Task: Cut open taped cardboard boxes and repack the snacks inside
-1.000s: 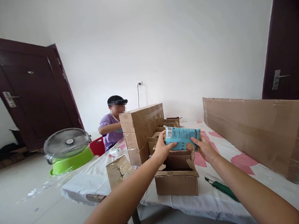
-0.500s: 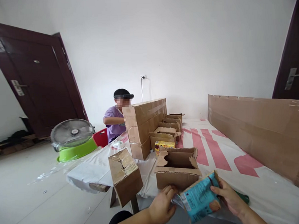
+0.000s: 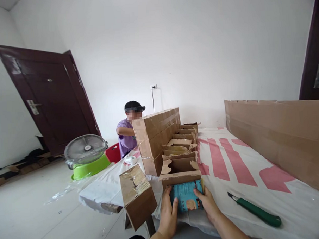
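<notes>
1. The fingers [image 3: 175,206] of the left hand [image 3: 166,218] are pressed on the left side of the blue packet [image 3: 186,194].
2. The right hand [image 3: 210,203] is clamped on the other side, with its thumb on the front.
3. The blue packet is held just in front of an open brown box [image 3: 180,177], near the edge of the desk [image 3: 308,208]. I can't tell if it touches the box.
4. A green knife [image 3: 260,212] lies to the right, with its blade out.
5. A taped box [image 3: 138,201] is on the left.
6. More open boxes [image 3: 186,136] stand behind, beside big stacked boxes [image 3: 161,133].
7. A person [image 3: 126,145] in a purple top sits behind the stack.
</notes>
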Demonstrator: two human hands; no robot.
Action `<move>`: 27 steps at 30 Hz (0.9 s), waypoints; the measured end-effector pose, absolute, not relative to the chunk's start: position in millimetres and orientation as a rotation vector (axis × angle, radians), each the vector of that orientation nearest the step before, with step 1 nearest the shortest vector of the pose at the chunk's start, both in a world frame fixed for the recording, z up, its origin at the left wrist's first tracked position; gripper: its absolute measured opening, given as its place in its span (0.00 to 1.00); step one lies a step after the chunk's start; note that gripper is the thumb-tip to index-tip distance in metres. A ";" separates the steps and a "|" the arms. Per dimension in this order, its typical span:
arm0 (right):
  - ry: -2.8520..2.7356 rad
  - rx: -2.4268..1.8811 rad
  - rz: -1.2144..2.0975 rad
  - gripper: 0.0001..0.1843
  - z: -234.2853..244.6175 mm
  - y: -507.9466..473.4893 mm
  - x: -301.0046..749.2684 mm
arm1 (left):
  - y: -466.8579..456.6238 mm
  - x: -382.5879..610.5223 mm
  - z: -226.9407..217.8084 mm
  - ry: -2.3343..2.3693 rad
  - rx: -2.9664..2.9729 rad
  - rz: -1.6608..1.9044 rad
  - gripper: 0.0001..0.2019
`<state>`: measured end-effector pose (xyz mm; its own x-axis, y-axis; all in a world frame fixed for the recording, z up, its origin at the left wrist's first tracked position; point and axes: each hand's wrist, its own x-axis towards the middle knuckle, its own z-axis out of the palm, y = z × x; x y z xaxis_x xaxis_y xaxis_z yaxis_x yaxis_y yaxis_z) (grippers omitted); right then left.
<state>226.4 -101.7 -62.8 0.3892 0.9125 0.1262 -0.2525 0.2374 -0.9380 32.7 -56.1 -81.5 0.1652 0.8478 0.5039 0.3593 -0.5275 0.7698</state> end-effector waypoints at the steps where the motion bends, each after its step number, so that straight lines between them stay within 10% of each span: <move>1: -0.811 -1.058 0.942 0.28 -64.9 -106.5 232.9 | -53.9 32.9 -81.0 1.184 1.904 1.342 0.23; 27: -0.848 -1.245 0.852 0.30 -89.1 -148.2 263.6 | 62.8 124.9 -67.8 1.080 1.877 1.038 0.12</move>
<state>263.6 -148.2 -89.1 0.4407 0.8947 0.0727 -0.0776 0.1187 -0.9899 124.9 62.8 -67.8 0.3235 0.9026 0.2840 0.3200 -0.3868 0.8648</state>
